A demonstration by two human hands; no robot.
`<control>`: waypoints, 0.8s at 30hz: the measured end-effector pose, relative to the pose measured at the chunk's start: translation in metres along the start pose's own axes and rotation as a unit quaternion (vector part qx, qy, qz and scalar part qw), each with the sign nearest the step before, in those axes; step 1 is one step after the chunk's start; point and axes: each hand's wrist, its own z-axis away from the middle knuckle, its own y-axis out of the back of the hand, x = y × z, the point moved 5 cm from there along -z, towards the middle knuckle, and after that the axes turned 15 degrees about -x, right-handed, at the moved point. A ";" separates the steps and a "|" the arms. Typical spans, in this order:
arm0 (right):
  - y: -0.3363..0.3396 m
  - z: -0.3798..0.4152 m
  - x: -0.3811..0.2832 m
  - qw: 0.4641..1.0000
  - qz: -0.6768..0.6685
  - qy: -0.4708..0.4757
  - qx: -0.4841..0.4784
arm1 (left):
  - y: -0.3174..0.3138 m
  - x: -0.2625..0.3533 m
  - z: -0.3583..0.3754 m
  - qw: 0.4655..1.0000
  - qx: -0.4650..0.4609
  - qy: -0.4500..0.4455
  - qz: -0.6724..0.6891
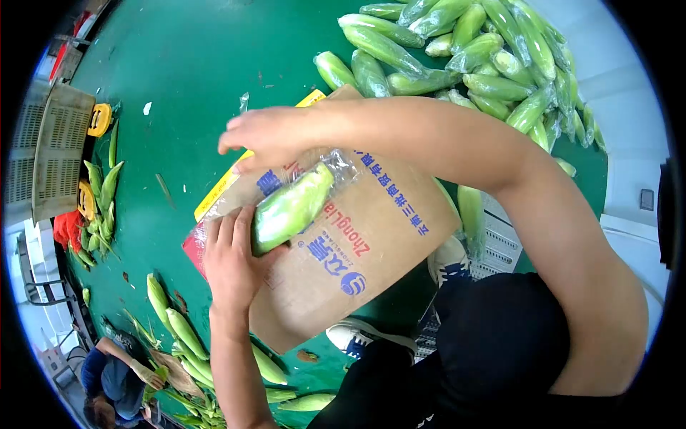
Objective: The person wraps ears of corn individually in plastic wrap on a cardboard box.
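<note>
An ear of corn in its green husk (289,209), partly covered in clear plastic film, lies on a flat printed cardboard box (389,236). My left hand (236,254) grips its lower end, with the thumb underneath and the fingers along the side. Loose film (341,166) bunches at the ear's far end. Reaching across from the right, my right hand (271,136) hovers just beyond the ear with its fingers apart. A yellow strip (221,189) runs along the box's far edge, partly behind that hand.
Wrapped corn ears (493,79) are heaped at the upper right on the green floor (179,57). Unwrapped ears (182,332) lie at lower left, near another person (121,382). Crates (61,154) stand at the left. My shoes (364,336) are beside the box.
</note>
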 end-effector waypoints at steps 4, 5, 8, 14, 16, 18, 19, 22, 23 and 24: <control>0.007 -0.012 0.002 0.998 -0.017 0.043 -0.033 | 0.004 0.025 -0.007 0.991 0.074 0.115 -0.010; 0.000 -0.017 0.000 0.996 -0.021 0.048 -0.074 | 0.007 0.019 -0.010 0.992 0.054 0.117 0.011; -0.018 -0.029 0.004 0.988 -0.041 0.071 -0.133 | 0.008 0.003 -0.020 0.990 -0.013 0.112 0.080; -0.055 -0.025 -0.021 0.957 0.128 0.141 -0.218 | 0.031 -0.001 -0.023 0.942 -0.207 0.043 0.262; -0.068 -0.017 -0.021 0.945 0.218 0.187 -0.156 | 0.024 0.002 -0.022 0.907 -0.292 0.049 0.299; -0.077 -0.009 -0.024 0.941 0.236 0.187 -0.156 | 0.008 0.009 -0.016 0.891 -0.321 0.046 0.319; -0.077 -0.007 -0.026 0.939 0.248 0.184 -0.152 | 0.000 0.015 -0.010 0.886 -0.360 0.042 0.288; -0.080 -0.008 -0.022 0.944 0.232 0.194 -0.132 | -0.031 0.060 0.025 0.827 -0.501 -0.047 0.249; -0.078 -0.009 -0.023 0.944 0.233 0.192 -0.133 | -0.048 0.084 0.044 0.790 -0.553 -0.133 0.228; -0.077 -0.009 -0.024 0.945 0.232 0.188 -0.132 | -0.061 0.106 0.064 0.741 -0.601 -0.218 0.204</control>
